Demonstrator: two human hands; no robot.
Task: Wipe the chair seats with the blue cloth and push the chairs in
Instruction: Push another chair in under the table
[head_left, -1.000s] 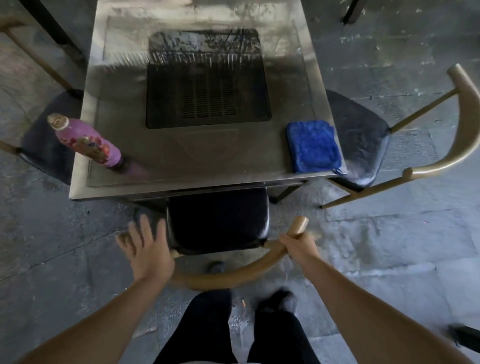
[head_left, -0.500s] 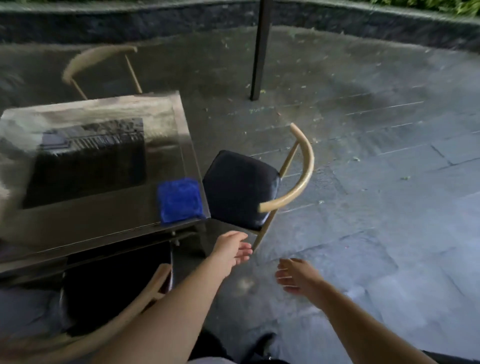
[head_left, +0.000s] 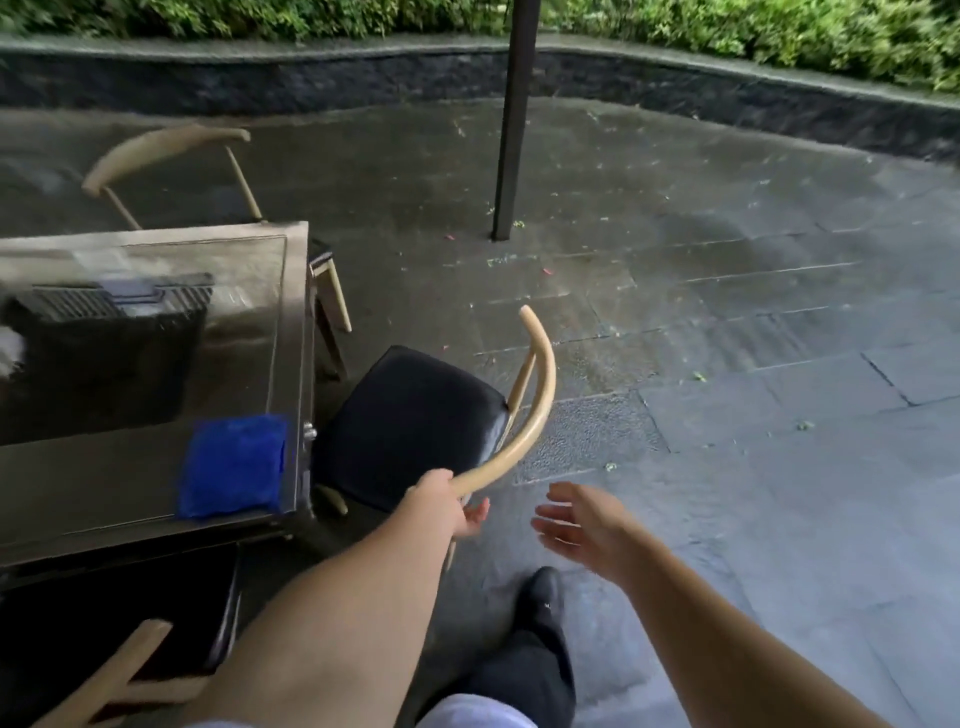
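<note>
A chair with a black seat and a curved tan backrest stands at the table's right side, partly out from under it. My left hand grips the near end of that backrest. My right hand hovers open just to the right, touching nothing. The folded blue cloth lies on the table's near right corner. A second chair sits tucked under the table's near edge at bottom left. A third chair stands at the far side.
The metal table with a dark grill inset fills the left. A dark pole rises from the wet stone floor beyond the chair. A low stone curb and hedge run along the back. My dark shoe is below my hands.
I let go of the near chair and turned right. My left hand has reached forward and closed on the right chair's backrest; my right hand has moved up beside it.
</note>
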